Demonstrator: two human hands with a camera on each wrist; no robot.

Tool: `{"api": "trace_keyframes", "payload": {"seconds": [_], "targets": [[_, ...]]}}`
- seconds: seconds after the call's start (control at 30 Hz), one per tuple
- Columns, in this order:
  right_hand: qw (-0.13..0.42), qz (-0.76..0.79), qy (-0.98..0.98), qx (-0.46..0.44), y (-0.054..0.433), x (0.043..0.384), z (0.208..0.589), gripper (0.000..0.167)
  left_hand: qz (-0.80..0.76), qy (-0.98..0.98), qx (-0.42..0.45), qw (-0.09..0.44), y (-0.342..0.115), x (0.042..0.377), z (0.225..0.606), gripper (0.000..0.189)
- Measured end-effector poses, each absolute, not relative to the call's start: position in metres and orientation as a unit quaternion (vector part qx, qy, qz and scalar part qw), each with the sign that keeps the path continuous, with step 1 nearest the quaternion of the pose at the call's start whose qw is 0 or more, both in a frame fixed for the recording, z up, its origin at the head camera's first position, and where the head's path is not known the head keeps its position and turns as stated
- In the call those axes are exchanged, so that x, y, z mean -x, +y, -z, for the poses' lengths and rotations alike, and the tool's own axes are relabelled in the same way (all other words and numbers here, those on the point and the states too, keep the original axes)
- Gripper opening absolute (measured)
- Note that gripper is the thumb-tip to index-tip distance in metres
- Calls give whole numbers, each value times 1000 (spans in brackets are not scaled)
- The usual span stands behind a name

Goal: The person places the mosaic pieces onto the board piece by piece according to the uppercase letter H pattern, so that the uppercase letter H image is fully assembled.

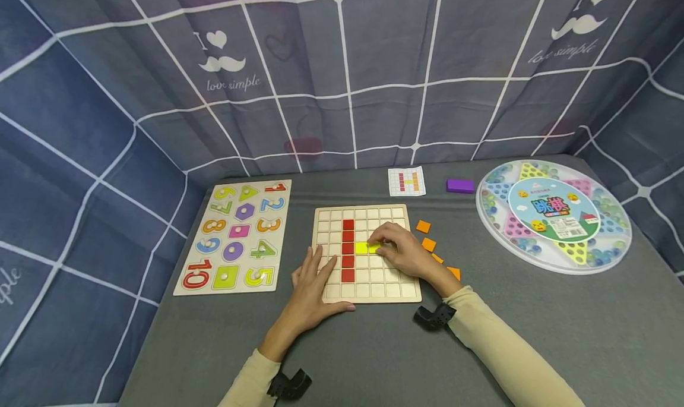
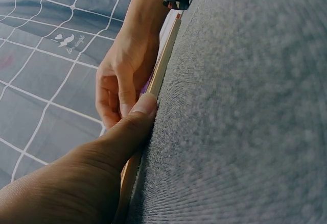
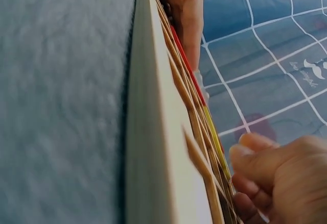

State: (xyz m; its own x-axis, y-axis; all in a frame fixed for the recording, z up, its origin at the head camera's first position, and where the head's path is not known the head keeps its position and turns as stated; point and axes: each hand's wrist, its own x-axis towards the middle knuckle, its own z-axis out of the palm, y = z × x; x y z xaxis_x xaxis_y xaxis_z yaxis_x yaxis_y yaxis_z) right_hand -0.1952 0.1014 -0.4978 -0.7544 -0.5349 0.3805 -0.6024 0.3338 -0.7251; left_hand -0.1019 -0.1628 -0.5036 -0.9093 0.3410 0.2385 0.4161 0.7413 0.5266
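Note:
A wooden grid board (image 1: 328,217) lies on the grey table, with a column of red square tiles (image 1: 348,248) set in it. Beside that column, yellow square tiles (image 1: 362,248) run to the right. With bent fingers my right hand (image 1: 403,252) pinches the rightmost yellow tile at the board; the fingertips partly hide it. In the right wrist view, the thumb and fingers (image 3: 276,168) are close by the yellow edge. My left hand (image 1: 309,291) rests at the board's lower left corner, fingers spread over its left side and thumb along the near edge (image 2: 145,104).
Several orange tiles (image 1: 423,226) lie right of the board. Behind it are a small pattern card (image 1: 392,184) and a purple block (image 1: 460,186). A number puzzle board (image 1: 224,258) lies left; a round Chinese checkers set (image 1: 556,217) lies right. A checked curtain (image 1: 385,116) hangs behind.

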Motion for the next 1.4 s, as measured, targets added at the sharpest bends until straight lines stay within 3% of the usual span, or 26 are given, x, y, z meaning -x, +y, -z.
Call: {"api": "trace_keyframes", "payload": {"seconds": [0.37, 0.63, 1.4], "targets": [[62, -433, -857, -273, 147, 207, 480, 25, 302, -930, 201, 65, -162, 101, 502, 104], [23, -403, -885, -232, 185, 219, 487, 35, 303, -930, 200, 64, -163, 100, 503, 105], [23, -409, -888, -209, 191, 223, 496, 27, 297, -930, 205, 70, -163, 101, 504, 104]]}}
